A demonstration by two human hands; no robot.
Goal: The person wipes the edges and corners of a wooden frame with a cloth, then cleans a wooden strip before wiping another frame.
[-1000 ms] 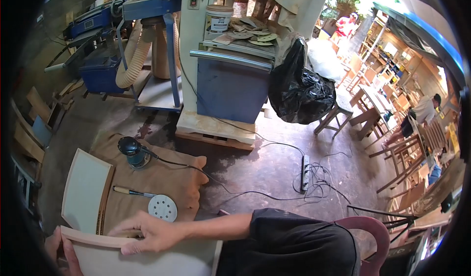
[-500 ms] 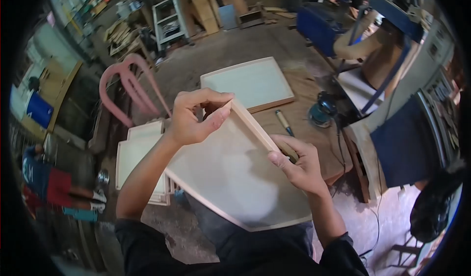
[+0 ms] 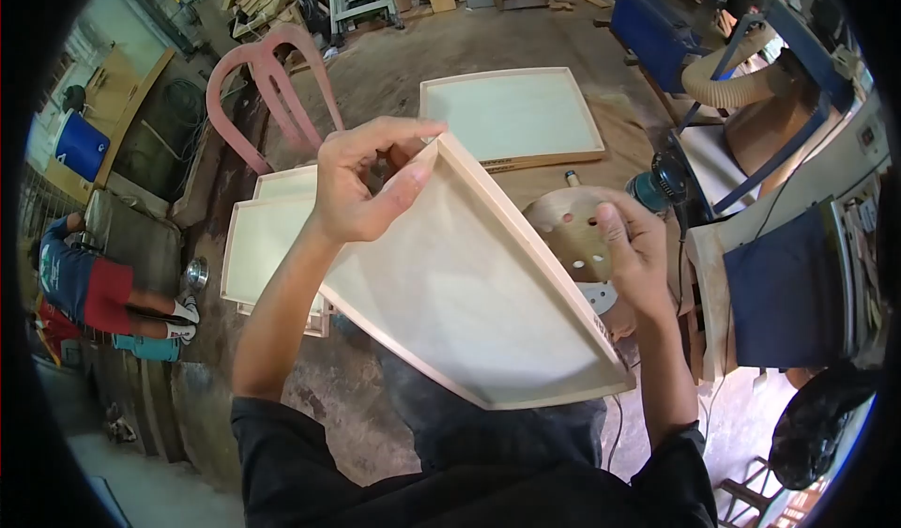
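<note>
Tilted in front of me is a shallow wooden tray (image 3: 469, 293) with a pale flat bottom and thin raised sides. My left hand (image 3: 361, 185) pinches its upper corner between thumb and fingers. To the right of the tray's long side, my right hand (image 3: 638, 251) grips a round tan sanding disc (image 3: 571, 232) punched with several holes. Below that disc shows a whitish piece with small holes (image 3: 598, 296), partly hidden by the tray. Behind, a second tray (image 3: 511, 115) lies on brown sheeting, near a green-and-black power sander (image 3: 660, 183).
Several more trays (image 3: 267, 246) are stacked at the left, beside a pink plastic chair (image 3: 272, 91). A blue-framed machine with a hose (image 3: 732, 87) stands at the right. Another person (image 3: 103, 284) is at the far left. A cord trails from the sander.
My right hand has moved off the tray's side to the right, and the sanding disc now shows its holed face. My left hand keeps the corner. The whole view has shifted.
</note>
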